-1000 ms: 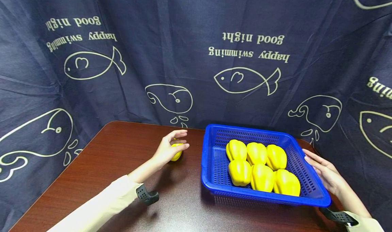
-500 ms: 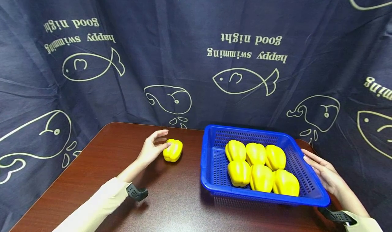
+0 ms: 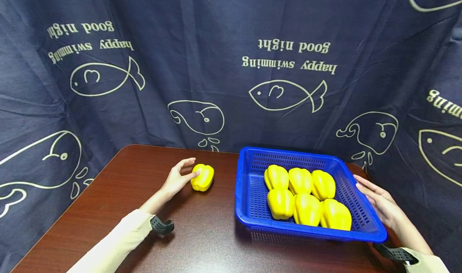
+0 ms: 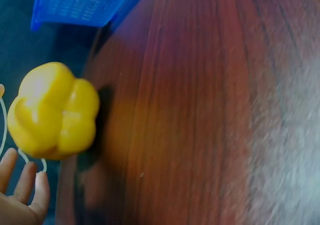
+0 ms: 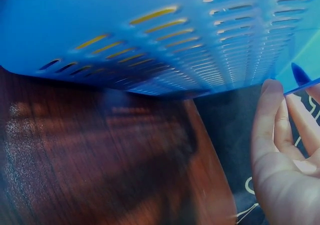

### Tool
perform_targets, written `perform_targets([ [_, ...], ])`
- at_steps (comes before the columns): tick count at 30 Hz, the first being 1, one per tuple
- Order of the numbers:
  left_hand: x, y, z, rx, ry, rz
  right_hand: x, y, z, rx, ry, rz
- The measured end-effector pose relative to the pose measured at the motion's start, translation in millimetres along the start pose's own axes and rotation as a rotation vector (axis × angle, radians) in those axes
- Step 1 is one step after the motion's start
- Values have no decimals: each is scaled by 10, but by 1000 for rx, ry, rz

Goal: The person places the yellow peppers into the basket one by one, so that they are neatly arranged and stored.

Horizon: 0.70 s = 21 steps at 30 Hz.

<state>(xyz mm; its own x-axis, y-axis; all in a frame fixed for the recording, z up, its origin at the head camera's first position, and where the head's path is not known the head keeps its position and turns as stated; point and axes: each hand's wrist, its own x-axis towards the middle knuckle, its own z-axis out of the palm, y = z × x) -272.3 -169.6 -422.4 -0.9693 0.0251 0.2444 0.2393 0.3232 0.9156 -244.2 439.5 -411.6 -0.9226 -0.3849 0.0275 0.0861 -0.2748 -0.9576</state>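
Note:
A yellow bell pepper (image 3: 202,178) stands on the brown table left of a blue plastic basket (image 3: 252,221). My left hand (image 3: 177,180) is at the pepper's left side, with the thumb across its near left edge in the head view and the fingers reaching toward its far side. In the left wrist view, the visible fingers (image 4: 24,185) look spread and loose beneath the pepper (image 4: 52,112); contact is hard to tell. My right hand (image 3: 382,203) rests at the basket's right rim, its fingers extended and fingertips at the edge. Several yellow bell peppers (image 3: 308,209) lie inside the basket in two rows.
The table's (image 3: 144,172) far edge runs along a dark blue curtain (image 3: 223,44) printed with pale fish and lettering. The basket's perforated side (image 5: 200,40) fills the upper part of the right wrist view.
My left hand has drawn back leftward from above the loose pepper, uncovering it, then dropped slightly beside it. My right hand stays at the basket rim. The head view shifts a little.

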Motion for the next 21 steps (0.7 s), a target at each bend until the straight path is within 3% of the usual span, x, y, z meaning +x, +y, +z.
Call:
perform_targets([
  [8,71,-51,68,-11,-12,-27,0,14,-16,8,-6,-9],
  [17,84,-146,100,-32,-79,-114,0,22,-7,25,-19,-16],
  [21,70,-216,93,-55,-95,-80,-3,13,6,13,0,-6],
])
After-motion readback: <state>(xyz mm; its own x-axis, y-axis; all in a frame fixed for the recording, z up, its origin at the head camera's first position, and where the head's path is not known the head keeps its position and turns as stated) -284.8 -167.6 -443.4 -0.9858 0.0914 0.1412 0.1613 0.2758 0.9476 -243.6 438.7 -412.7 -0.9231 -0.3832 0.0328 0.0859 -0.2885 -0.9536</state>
